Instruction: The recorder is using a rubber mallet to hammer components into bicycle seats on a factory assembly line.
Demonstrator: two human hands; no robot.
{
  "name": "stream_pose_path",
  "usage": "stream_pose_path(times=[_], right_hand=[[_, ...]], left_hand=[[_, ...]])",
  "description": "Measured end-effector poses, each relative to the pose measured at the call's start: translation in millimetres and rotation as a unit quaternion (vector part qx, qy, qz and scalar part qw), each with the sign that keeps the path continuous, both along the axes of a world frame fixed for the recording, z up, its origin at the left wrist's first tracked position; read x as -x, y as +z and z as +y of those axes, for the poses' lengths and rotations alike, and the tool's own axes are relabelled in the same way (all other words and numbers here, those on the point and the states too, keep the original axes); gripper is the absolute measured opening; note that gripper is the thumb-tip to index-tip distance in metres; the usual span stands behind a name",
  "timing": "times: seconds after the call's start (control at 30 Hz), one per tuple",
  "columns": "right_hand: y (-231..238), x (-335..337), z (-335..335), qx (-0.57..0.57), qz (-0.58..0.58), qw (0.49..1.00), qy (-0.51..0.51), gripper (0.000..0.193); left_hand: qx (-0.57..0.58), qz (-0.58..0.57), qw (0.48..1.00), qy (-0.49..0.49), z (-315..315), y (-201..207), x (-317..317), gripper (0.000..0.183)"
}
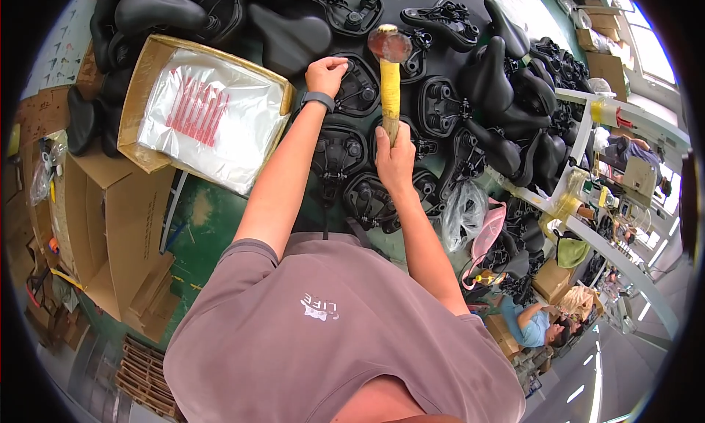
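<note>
My right hand (396, 157) is wrapped round the handle of a hammer (391, 85), which has a yellow-wrapped grip and a worn reddish head. The hammer is raised head-up above the dark worktop. My left hand (325, 76), with a dark band on its wrist, is at the edge of an upturned black bicycle saddle (358, 85). Its thumb and fingers are pinched together; whatever is between them is too small to make out. More upturned saddles, such as one with its metal rails showing (339, 151), lie close around both hands.
Left of my arm is an open cardboard box (131, 133) with a clear plastic bag (220, 114) inside. Piled saddles (492, 85) crowd the right side, beside a pale metal frame (576, 151). Large cartons (128, 217) stand at lower left. A co-worker in blue (523, 322) is at the right.
</note>
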State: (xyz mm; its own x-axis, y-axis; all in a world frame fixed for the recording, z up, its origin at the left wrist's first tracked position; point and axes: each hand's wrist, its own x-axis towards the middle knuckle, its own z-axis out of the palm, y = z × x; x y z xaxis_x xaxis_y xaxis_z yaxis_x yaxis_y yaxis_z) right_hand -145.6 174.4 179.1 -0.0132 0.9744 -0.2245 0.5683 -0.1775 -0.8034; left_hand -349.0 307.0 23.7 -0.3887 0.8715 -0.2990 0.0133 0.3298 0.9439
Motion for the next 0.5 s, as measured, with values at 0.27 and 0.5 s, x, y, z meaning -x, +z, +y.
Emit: stream_pose_path(times=[0.27,0.5], right_hand=[[-52.3,4.8,-3.8,0.073,-0.193,0.972,0.116,0.039],[9.7,-13.8,-19.7,0.026,-0.024,0.999,-0.016,0.036]], left_hand=[[-0.043,-0.179,0.967,0.178,-34.3,2.2,-2.1,0.021],[0.092,-0.632,0.725,0.257,-117.4,58.4,-19.1,0.013]])
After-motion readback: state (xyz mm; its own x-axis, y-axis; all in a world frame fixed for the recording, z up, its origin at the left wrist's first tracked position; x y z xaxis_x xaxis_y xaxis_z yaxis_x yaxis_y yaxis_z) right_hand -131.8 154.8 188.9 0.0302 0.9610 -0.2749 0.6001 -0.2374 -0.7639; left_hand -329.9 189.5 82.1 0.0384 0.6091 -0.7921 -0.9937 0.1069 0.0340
